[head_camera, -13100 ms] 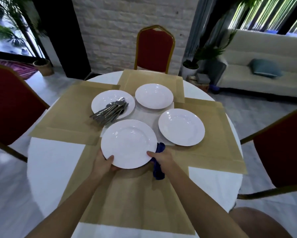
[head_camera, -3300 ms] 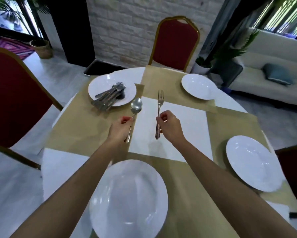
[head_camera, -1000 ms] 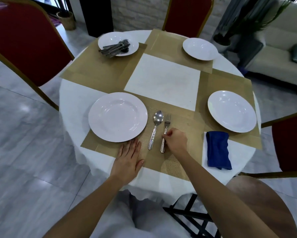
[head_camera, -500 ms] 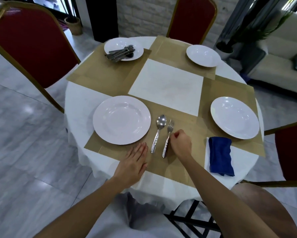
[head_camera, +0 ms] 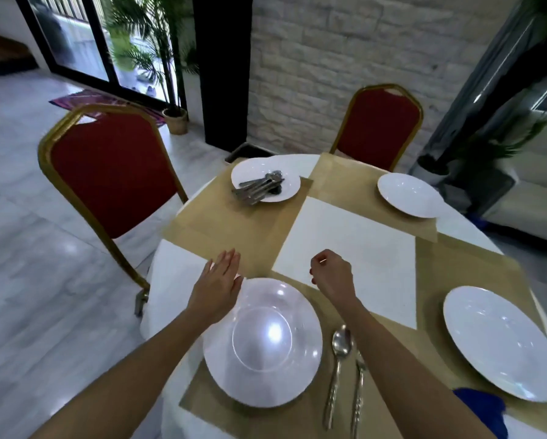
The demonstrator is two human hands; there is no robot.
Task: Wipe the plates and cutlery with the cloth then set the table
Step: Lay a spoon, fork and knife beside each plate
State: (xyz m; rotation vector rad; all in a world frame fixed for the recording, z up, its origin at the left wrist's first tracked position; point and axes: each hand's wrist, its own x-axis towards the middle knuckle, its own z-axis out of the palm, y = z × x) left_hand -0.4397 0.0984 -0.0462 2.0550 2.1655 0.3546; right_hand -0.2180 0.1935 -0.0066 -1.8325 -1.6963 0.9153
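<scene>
A white plate (head_camera: 262,342) lies on the near tan placemat, with a spoon (head_camera: 338,362) and a fork (head_camera: 358,397) side by side to its right. My left hand (head_camera: 216,282) hovers flat and open just beyond the plate's far left rim. My right hand (head_camera: 332,274) is raised over the white centre square, fingers loosely curled, holding nothing. The far-left plate (head_camera: 265,179) carries a pile of cutlery (head_camera: 259,186). Two more white plates sit at the far right (head_camera: 408,194) and the near right (head_camera: 500,342). The blue cloth (head_camera: 484,413) lies at the bottom right edge.
The round table (head_camera: 177,270) has a white cloth and tan placemats (head_camera: 234,229). Red chairs with gold frames stand at the left (head_camera: 107,166) and at the far side (head_camera: 379,125). A sofa (head_camera: 531,201) and potted plants stand at the right.
Both hands have left the near setting and moved forward over the table. My right hand has let go of the fork, which now lies beside the spoon. The view has tilted up.
</scene>
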